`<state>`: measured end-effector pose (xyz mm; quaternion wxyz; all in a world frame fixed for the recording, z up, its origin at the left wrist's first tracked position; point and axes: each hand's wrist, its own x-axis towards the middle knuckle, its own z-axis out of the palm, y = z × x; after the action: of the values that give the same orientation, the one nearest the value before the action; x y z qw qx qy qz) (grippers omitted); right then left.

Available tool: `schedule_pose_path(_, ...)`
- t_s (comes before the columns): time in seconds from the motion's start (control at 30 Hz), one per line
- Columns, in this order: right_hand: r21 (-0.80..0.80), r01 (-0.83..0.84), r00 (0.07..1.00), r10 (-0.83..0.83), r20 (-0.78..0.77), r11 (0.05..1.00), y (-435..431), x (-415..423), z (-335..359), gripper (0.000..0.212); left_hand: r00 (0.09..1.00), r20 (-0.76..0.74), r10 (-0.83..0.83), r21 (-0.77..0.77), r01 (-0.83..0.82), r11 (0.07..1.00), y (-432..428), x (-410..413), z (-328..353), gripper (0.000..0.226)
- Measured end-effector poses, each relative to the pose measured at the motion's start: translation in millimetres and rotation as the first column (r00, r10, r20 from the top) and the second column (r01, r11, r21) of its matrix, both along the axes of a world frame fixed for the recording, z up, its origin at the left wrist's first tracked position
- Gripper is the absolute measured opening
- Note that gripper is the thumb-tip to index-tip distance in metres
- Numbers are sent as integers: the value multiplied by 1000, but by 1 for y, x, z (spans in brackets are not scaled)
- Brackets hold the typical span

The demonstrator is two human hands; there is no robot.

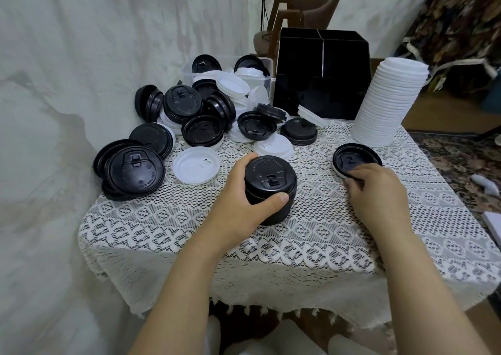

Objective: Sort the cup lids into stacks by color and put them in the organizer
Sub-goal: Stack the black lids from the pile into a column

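My left hand (pixel 241 205) grips a short stack of black lids (pixel 271 183) standing on the lace cloth in the middle of the table. My right hand (pixel 376 189) pinches the near edge of a single black lid (pixel 355 159) that lies on a white one to the right. A tall leaning stack of white lids (pixel 387 102) stands at the right. The black organizer (pixel 322 75) with dividers sits at the back. A mixed heap of black and white lids (pixel 200 110) covers the left and back of the table.
A clear plastic tub (pixel 189 70) holding lids stands behind the heap. Loose white lids (pixel 196 164) lie left of my left hand. The wall runs close along the left. A chair (pixel 303 4) stands behind the table, and patterned carpet shows at the right.
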<state>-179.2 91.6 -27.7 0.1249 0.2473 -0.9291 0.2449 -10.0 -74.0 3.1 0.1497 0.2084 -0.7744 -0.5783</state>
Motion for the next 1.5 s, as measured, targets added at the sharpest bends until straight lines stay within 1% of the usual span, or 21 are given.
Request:
schedule_pose_path(0.23,-129,62,998,-62,5,990,-4,4,6,14,1000,5,7,-8,-7,1000,1,0,1,75)
schedule_pose_path(0.3,-144,67,998,-64,30,987,-4,5,7,16,1000,6,7,-5,-7,1000,1,0,1,75)
schedule_pose_path(0.4,-166,67,997,-59,55,984,-4,6,10,26,1000,6,7,-8,-7,1000,1,0,1,75)
schedule_pose_path(0.43,-172,60,997,-53,49,983,-4,5,10,27,1000,5,6,-8,-6,1000,1,0,1,74)
schedule_pose_path(0.5,-174,34,999,-31,19,984,-4,6,9,23,1000,6,7,-13,-7,1000,1,1,2,74)
schedule_pose_path(0.57,-193,4,998,-15,-53,981,-4,7,8,19,1000,7,7,-13,-7,1000,1,1,1,74)
schedule_pose_path(0.6,-234,-11,997,-8,-82,972,-4,8,10,18,1000,7,6,-12,-6,1000,1,1,2,74)
schedule_pose_path(0.67,-391,-37,998,14,-60,920,-5,13,20,15,1000,7,4,-12,-4,1000,1,1,2,74)
schedule_pose_path(0.73,-558,-74,996,91,3,827,-6,18,31,12,1000,8,6,-19,-5,1000,1,0,2,74)
schedule_pose_path(0.8,-664,-95,978,193,75,741,-7,23,42,22,1000,9,6,-23,-6,1000,1,0,2,74)
schedule_pose_path(0.87,-732,-35,932,286,221,680,-9,25,48,32,1000,10,6,-28,-5,1000,1,0,1,74)
schedule_pose_path(0.9,-731,14,901,308,305,683,-10,26,49,33,1000,11,6,-30,-5,1000,1,0,1,74)
schedule_pose_path(0.93,-702,49,869,317,381,710,-11,26,48,33,1000,9,7,-29,-6,1000,1,0,1,74)
schedule_pose_path(1.0,-598,42,824,311,474,800,-13,28,45,31,1000,7,8,-28,-7,1000,1,1,1,74)
schedule_pose_path(1.03,-542,1,823,308,478,840,-13,28,43,30,1000,6,8,-29,-7,1000,1,0,1,74)
schedule_pose_path(1.1,-451,-84,837,308,452,889,-14,28,36,24,1000,5,9,-34,-9,999,1,0,1,74)
schedule_pose_path(1.2,-397,-121,830,312,462,910,-14,28,33,28,1000,4,12,-44,-12,999,1,-1,1,74)
schedule_pose_path(1.3,-357,-169,801,339,494,919,-11,29,34,41,1000,-1,7,-38,-7,999,1,0,0,74)
schedule_pose_path(1.4,-210,-238,815,312,488,948,-9,33,35,65,1000,-9,6,-33,-7,999,1,-1,-1,74)
schedule_pose_path(1.5,-84,-300,820,302,487,950,-11,38,34,89,1000,-10,6,-38,-6,999,0,-1,-1,75)
